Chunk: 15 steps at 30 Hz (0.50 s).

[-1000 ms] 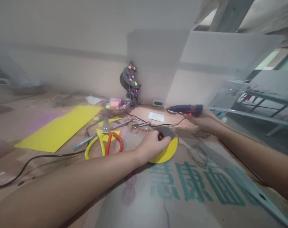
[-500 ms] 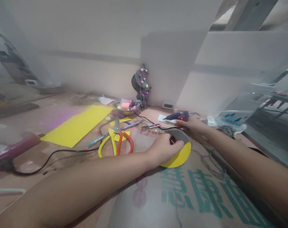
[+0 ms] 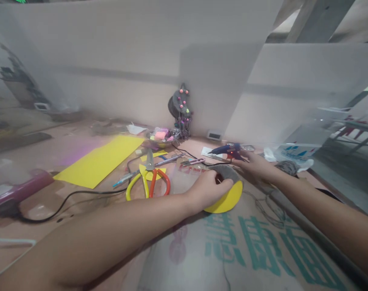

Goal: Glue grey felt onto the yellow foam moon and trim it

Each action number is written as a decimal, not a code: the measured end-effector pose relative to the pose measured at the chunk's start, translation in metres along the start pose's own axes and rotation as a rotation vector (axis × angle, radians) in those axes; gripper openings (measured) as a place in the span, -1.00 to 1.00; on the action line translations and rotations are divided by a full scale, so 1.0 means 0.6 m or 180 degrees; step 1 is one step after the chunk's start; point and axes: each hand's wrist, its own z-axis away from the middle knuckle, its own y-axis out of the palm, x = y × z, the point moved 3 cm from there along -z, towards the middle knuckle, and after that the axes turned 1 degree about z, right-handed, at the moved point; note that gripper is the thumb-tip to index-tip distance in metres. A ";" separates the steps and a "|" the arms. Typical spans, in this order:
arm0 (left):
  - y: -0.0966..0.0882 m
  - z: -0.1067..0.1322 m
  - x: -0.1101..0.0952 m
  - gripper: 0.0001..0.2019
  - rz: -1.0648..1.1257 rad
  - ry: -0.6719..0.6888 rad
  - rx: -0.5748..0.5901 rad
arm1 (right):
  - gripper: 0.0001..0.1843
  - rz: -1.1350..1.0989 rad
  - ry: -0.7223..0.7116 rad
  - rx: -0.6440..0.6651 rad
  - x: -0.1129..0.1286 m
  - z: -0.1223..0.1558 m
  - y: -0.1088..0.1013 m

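Note:
My left hand [image 3: 208, 189] is curled with its fingers pressed on a yellow disc [image 3: 226, 200] that has a grey felt piece [image 3: 227, 172] on its far side. My right hand [image 3: 254, 165] lies just behind the disc with its fingers stretched out flat, holding nothing. A blue glue gun [image 3: 225, 150] with a red light rests on the table just beyond those fingers.
Yellow and orange handled scissors [image 3: 147, 181] lie left of the disc, beside a pen [image 3: 127, 176] and a black cable [image 3: 77, 195]. A yellow sheet [image 3: 100, 161] lies further left. A grey beaded ornament [image 3: 179, 106] stands in the corner. A printed sack [image 3: 250, 246] covers the near table.
My right hand has let go of the glue gun, which now rests on the table, and drawn back a little toward the disc. My left hand stayed on the disc.

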 end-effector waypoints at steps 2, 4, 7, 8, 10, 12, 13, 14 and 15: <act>0.001 -0.001 0.001 -0.75 0.0014 0.0020 0.0071 | -0.44 0.0145 -0.0017 -0.0034 0.002 0.024 -0.007; 0.001 -0.001 -0.001 -0.76 0.0030 0.0069 0.0117 | -0.46 0.0168 0.0016 -0.0185 0.009 0.055 -0.015; -0.002 0.001 -0.005 -0.77 0.0033 0.0135 0.0044 | -0.50 -0.0087 0.0220 -0.0531 0.031 0.107 -0.028; -0.003 0.001 -0.007 -0.77 0.0021 0.0125 0.0018 | -0.51 -0.0312 0.0307 -0.0604 0.043 0.124 -0.031; -0.004 0.003 -0.009 -0.76 -0.0044 0.0073 -0.0022 | -0.51 -0.1162 0.0502 -0.0243 0.072 0.155 -0.025; -0.005 0.004 -0.010 -0.75 -0.0116 0.0049 -0.0040 | -0.41 -0.2011 0.0841 0.0388 0.100 0.181 -0.009; -0.006 0.005 -0.011 -0.74 -0.0131 0.0062 -0.0045 | -0.34 -0.2257 0.0975 0.0658 0.112 0.192 -0.001; -0.006 0.005 -0.012 -0.74 -0.0132 0.0089 -0.0039 | -0.28 -0.2482 0.1038 0.0858 0.121 0.201 0.008; -0.005 0.005 -0.013 -0.74 -0.0134 0.0111 -0.0027 | -0.22 -0.2664 0.1071 0.0990 0.127 0.207 0.016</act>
